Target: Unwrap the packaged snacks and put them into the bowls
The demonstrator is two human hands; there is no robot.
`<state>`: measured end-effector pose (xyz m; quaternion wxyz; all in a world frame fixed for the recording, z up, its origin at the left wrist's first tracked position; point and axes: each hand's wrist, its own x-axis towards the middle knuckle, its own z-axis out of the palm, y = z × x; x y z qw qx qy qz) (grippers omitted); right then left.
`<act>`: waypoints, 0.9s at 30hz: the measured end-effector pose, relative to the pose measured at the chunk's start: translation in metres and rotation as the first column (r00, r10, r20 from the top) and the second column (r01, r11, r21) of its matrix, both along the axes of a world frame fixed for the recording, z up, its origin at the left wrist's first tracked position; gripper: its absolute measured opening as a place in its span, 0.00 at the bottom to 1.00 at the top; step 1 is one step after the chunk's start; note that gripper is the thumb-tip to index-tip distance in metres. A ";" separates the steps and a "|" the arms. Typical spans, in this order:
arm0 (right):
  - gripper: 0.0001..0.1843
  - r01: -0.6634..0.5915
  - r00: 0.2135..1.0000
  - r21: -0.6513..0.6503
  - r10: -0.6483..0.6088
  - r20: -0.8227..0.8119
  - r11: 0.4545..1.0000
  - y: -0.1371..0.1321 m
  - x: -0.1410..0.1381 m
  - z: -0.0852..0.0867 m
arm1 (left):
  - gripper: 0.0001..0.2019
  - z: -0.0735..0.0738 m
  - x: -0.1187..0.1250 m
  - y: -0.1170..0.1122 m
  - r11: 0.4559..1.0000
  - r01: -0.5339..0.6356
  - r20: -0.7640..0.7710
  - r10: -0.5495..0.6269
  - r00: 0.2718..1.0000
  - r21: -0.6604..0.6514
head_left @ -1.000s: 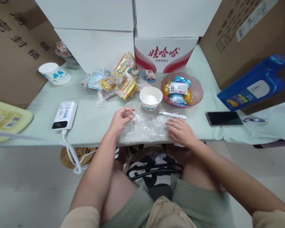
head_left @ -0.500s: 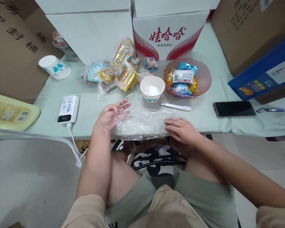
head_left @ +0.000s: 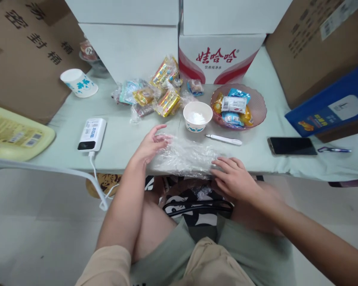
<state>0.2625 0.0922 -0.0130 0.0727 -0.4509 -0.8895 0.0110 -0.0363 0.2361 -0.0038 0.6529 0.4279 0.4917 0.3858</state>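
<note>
A crumpled sheet of clear plastic film (head_left: 186,157) lies along the table's front edge, between my two hands. At its left end is my left hand (head_left: 151,147), fingers loosely bent and apart, with nothing seen gripped in it. My right hand (head_left: 234,176) rests its spread fingertips on the film's right end. Just behind the film stands a paper bowl (head_left: 197,110) with something whitish or clear inside. A white-handled peeler or knife-like tool (head_left: 225,140) lies beside the bowl, apart from both hands.
Several wrapped snacks (head_left: 167,101) are piled behind the bowl. A pink glass bowl (head_left: 258,113) holds more packets. A power bank (head_left: 92,135) and paper cup (head_left: 79,83) are on the left; a phone (head_left: 292,146) and pen (head_left: 335,149) on the right. Cartons (head_left: 217,55) line the back.
My right hand has lifted slightly and its fingers have spread. My left hand's fingers have shifted a little over the film's left end. The whole view has moved slightly.
</note>
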 end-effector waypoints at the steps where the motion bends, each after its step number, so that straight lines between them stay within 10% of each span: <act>1: 0.15 -0.014 1.000 -0.055 0.014 0.006 0.998 -0.007 0.001 0.007 | 0.36 0.000 -0.001 0.001 1.000 0.016 0.029 -0.016 0.999 0.016; 6: 0.20 -0.170 0.972 -0.394 0.089 -0.218 0.903 -0.009 0.007 0.049 | 0.35 -0.003 -0.003 0.003 0.986 0.153 0.083 -0.158 0.984 0.062; 11: 0.22 -0.012 0.788 -0.409 -0.243 -0.566 0.913 0.063 -0.009 0.048 | 0.35 -0.006 0.002 0.002 0.929 0.363 0.134 -0.369 0.920 0.071; 17: 0.12 -0.268 0.763 -0.753 -0.345 -0.547 0.601 0.102 -0.040 0.015 | 0.37 -0.002 0.000 0.003 0.951 0.289 0.213 -0.307 0.928 0.111; 22: 0.16 -0.108 0.364 -0.735 -0.661 -0.656 0.670 0.094 -0.040 -0.002 | 0.33 -0.005 0.008 0.005 0.983 0.150 0.290 -0.114 0.950 -0.107; 27: 0.13 -0.009 0.388 -0.735 -0.675 -0.627 0.678 0.089 -0.036 -0.017 | 0.24 -0.016 0.036 -0.001 0.990 -0.011 0.065 0.020 0.998 -0.140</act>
